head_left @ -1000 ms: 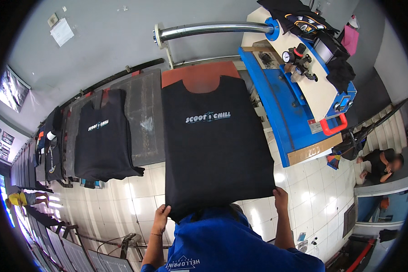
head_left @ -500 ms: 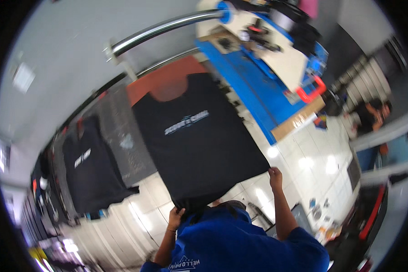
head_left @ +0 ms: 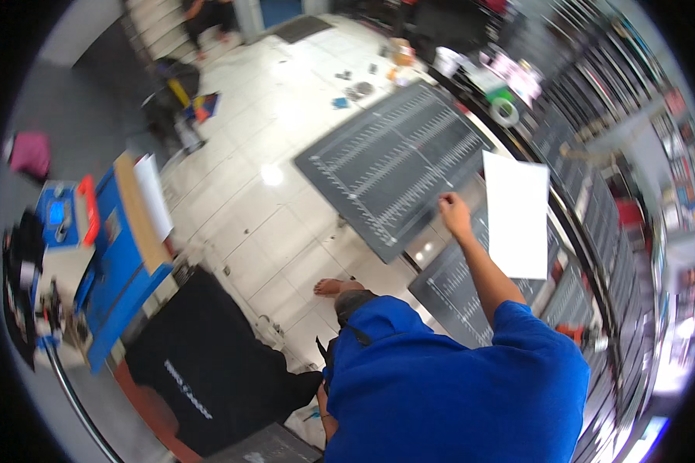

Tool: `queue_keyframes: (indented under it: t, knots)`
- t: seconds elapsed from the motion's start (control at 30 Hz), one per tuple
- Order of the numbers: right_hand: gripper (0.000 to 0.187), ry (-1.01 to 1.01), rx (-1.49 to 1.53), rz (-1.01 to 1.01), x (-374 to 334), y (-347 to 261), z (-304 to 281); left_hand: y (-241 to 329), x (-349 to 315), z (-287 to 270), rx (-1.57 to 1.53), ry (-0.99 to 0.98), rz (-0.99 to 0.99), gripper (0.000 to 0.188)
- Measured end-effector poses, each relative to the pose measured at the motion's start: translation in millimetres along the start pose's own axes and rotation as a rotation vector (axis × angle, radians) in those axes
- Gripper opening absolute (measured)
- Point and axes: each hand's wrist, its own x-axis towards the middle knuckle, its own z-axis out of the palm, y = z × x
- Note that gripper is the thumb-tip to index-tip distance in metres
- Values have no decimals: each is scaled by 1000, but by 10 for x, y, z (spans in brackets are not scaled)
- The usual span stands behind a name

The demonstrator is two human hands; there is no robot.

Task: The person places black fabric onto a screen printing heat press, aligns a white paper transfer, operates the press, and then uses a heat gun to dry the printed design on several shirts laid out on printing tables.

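Note:
A black shirt (head_left: pixel 216 351) with white lettering lies over a reddish-orange board (head_left: pixel 150 417) at the lower left. Its hem is drawn out to a point beside my body, where my left hand (head_left: pixel 322 395) grips it; my torso hides part of that hand. My right hand (head_left: pixel 455 216) is stretched out to the right with its fingers curled in, and nothing shows in it. Below that hand are dark grey boards with white rule marks, the larger board (head_left: pixel 394 166) just beyond it. A white sheet (head_left: pixel 517 216) stands to the right of my forearm.
At the left is a blue machine (head_left: pixel 120 266) with a red handle (head_left: pixel 89 210) and a metal bar (head_left: pixel 73 393). A long rack (head_left: pixel 579 224) of dark boards runs along the right. A roll of tape (head_left: pixel 504 113) sits at the back. Another person (head_left: pixel 208 17) is far off at the top.
My view has swung to the right. My right hand has let go of the shirt's hem and reached out over the grey boards. My left hand stays at the hem.

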Motion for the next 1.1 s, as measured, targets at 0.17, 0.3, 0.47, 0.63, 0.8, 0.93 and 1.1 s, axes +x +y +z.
queue_keyframes:
  t: [0.17,0.3,0.47,0.63,0.8,0.93,1.1]
  knots:
    - [53,184,-598,446,-638,1199,-1237,629,412,-178,96,-211,161,44]
    - [63,198,-578,368,-296,1035,-1007,1241,426,-200,123,-324,164,43]
    - [54,292,-741,380,528,856,-657,2167,-27,-472,161,-329,220,38]
    - [40,86,-699,428,1135,1183,-818,2636,-451,-739,107,-174,206,36]
    - [46,-221,-109,-58,570,-329,-101,2986,-720,-578,-35,-24,379,47]
    - [27,-722,478,-126,-959,-2614,348,3511,-777,-191,70,349,741,77]
    - [37,-1224,635,-433,-2553,-4184,887,3349,-1012,-702,-506,785,550,66]
